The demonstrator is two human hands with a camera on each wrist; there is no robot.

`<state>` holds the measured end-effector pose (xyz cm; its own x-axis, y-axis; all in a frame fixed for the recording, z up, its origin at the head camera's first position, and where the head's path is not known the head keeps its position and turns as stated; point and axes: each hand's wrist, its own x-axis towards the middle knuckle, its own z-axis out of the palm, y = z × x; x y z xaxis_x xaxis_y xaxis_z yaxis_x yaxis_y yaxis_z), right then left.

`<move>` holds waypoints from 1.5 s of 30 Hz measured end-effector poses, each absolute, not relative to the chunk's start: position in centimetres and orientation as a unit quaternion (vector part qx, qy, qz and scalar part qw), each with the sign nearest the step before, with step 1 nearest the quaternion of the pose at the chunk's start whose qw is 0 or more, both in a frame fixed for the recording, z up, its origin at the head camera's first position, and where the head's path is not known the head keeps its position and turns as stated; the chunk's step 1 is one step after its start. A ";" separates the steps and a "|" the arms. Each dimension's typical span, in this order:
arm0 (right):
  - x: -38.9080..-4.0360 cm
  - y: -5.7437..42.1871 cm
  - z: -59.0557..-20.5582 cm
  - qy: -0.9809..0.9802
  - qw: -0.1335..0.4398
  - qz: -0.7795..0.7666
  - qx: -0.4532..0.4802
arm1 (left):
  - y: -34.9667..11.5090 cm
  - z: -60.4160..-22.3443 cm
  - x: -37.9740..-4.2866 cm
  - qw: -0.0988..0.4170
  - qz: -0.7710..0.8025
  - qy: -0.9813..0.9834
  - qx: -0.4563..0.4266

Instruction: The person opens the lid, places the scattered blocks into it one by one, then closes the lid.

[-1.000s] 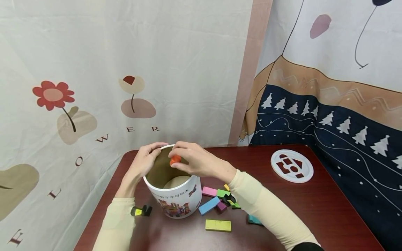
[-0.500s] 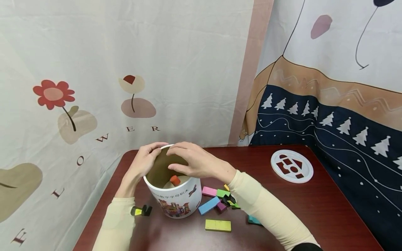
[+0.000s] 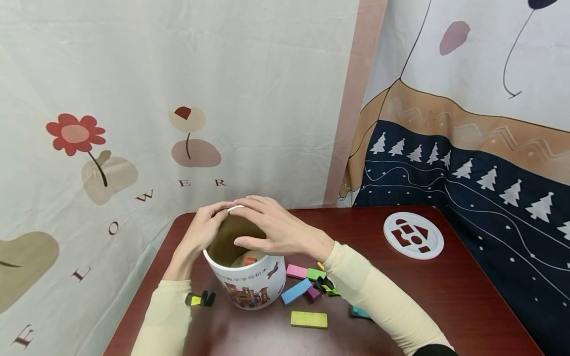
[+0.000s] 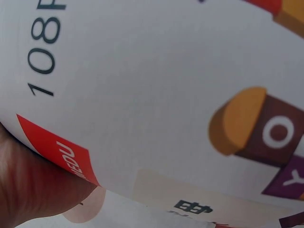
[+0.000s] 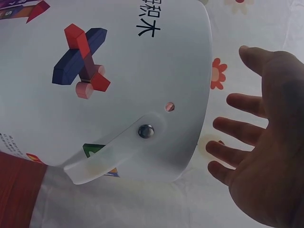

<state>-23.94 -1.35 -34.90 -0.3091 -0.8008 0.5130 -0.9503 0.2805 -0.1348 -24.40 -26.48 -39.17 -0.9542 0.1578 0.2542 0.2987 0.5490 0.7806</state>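
A white bucket (image 3: 249, 289) with printed toy pictures stands on the table. My left hand (image 3: 205, 225) grips its rim at the upper left; in the left wrist view, part of that hand (image 4: 38, 185) lies against the bucket's wall. Over the bucket's mouth hovers my right hand (image 3: 278, 225), holding nothing, its fingertips near the far rim. In the right wrist view its fingers (image 5: 240, 130) are spread beside the rim. Inside the bucket, low down, part of an orange block (image 3: 250, 260) shows behind the near rim.
Right of the bucket lie blue (image 3: 296, 291), pink (image 3: 297, 271), green and purple blocks, with a yellow block (image 3: 309, 319) in front. A black-and-yellow piece (image 3: 200, 299) lies at left. A white lid with shaped holes (image 3: 414, 236) rests at the back right.
My right hand has let go of the orange block, which has dropped into the bucket. Its fingers have straightened and shifted slightly left. The left hand stays on the rim.
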 end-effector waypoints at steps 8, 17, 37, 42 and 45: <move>-23.8 -1.4 -34.9 -0.784 0.178 0.212 0.555 | -26.6 -39.2 -24.4 0.075 -0.459 -0.876 -0.131; -23.8 -0.4 -35.4 -0.781 0.199 0.226 0.548 | -26.5 -39.2 -24.5 0.064 -0.475 -0.868 -0.129; -21.9 9.2 -38.3 -0.824 0.179 0.275 0.463 | -26.2 -39.2 -24.3 0.056 -0.486 -0.865 -0.112; -21.4 11.8 -40.0 -0.838 0.166 0.286 0.434 | -26.3 -39.2 -24.3 0.055 -0.486 -0.865 -0.110; -20.9 13.3 -41.0 -0.848 0.159 0.289 0.415 | -26.3 -39.2 -24.4 0.054 -0.488 -0.864 -0.112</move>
<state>-20.91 13.34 -41.03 -0.6048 -0.6123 0.5093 -0.7958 0.4887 -0.3575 -24.37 -26.26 -39.22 -0.9692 0.1408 0.2020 0.2457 0.4980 0.8316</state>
